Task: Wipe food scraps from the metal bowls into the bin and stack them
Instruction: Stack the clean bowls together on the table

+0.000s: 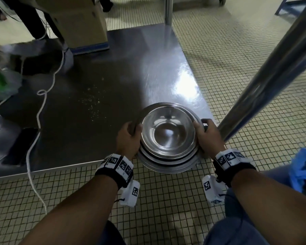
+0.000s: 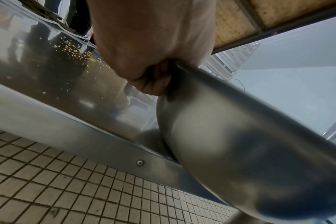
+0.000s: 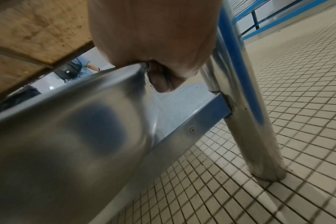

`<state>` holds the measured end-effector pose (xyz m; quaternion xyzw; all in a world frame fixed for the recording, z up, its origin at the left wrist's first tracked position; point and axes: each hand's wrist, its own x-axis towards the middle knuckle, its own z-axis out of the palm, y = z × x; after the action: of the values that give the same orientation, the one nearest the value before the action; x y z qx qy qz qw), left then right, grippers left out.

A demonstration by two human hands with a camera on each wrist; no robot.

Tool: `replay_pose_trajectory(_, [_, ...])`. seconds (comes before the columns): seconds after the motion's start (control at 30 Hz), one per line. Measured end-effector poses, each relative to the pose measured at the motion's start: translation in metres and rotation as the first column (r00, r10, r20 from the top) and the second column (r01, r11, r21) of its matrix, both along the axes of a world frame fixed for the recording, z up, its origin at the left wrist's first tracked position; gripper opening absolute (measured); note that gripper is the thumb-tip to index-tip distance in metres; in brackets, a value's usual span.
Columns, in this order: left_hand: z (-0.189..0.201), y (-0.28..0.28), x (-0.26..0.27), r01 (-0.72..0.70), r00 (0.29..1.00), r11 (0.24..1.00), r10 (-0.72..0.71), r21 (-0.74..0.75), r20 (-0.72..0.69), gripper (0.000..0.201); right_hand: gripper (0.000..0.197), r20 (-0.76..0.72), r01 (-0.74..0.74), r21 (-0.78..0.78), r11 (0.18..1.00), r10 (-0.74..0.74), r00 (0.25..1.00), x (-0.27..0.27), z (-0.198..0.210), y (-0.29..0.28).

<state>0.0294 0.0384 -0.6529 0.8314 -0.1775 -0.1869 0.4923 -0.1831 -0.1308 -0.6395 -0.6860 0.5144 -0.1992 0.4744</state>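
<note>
A stack of several nested metal bowls (image 1: pixel 168 135) sits at the near right corner of a low steel shelf (image 1: pixel 99 89), partly overhanging its front edge. My left hand (image 1: pixel 129 137) grips the stack's left rim and my right hand (image 1: pixel 206 135) grips the right rim. The top bowl looks clean inside. In the left wrist view my left hand (image 2: pixel 153 72) curls over the rim of the bowl stack (image 2: pixel 240 144). In the right wrist view my right hand (image 3: pixel 159 75) curls over the rim of the bowl stack (image 3: pixel 67 136).
Food crumbs (image 1: pixel 93 103) lie scattered on the shelf left of the bowls. A white cord (image 1: pixel 41 106) runs across its left side. A cardboard box (image 1: pixel 78 23) stands at the back, a green-lined bag (image 1: pixel 0 84) at far left. A steel table leg (image 1: pixel 265 71) rises close on the right.
</note>
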Motion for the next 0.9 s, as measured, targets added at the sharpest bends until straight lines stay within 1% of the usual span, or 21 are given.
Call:
replay_pose_trajectory(0.1, [-0.010,-0.009,0.005,-0.008,1.000,1.000,0.008,0.002,0.019,0.037,0.031,0.033,0.018,0.027,0.999,-0.019,0.999,0.007,-0.011,-0.008])
replay_pose_trajectory(0.17, [-0.015,-0.015,0.010,-0.014,1.000,1.000,0.013,0.006,0.024,0.037,0.035,0.044,0.025,0.027,0.999,-0.026,0.999,0.013,-0.014,-0.014])
replay_pose_trajectory(0.3, [-0.019,-0.033,0.021,-0.014,1.000,1.000,0.014,-0.013,0.025,0.034,0.034,0.006,0.049,-0.048,0.998,-0.049,0.999,0.027,-0.016,-0.035])
replay_pose_trajectory(0.5, [-0.022,-0.074,0.044,0.006,0.999,1.000,-0.005,-0.027,0.053,0.032,0.039,-0.035,0.079,-0.150,0.986,-0.085,0.996,0.051,-0.022,-0.073])
replay_pose_trajectory(0.6, [-0.021,-0.090,0.054,0.016,0.996,1.000,-0.015,-0.012,0.084,0.033,0.045,-0.053,0.078,-0.184,0.980,-0.089,0.995,0.062,-0.024,-0.088])
replay_pose_trajectory(0.77, [-0.022,-0.105,0.068,0.008,0.996,1.000,-0.007,-0.014,0.093,0.036,0.047,-0.052,0.083,-0.215,0.973,-0.096,0.994,0.077,-0.028,-0.105])
replay_pose_trajectory(0.9, [-0.020,-0.108,0.069,0.012,0.991,1.000,-0.013,0.009,0.134,0.037,0.049,-0.074,0.070,-0.229,0.971,-0.089,0.993,0.081,-0.026,-0.108])
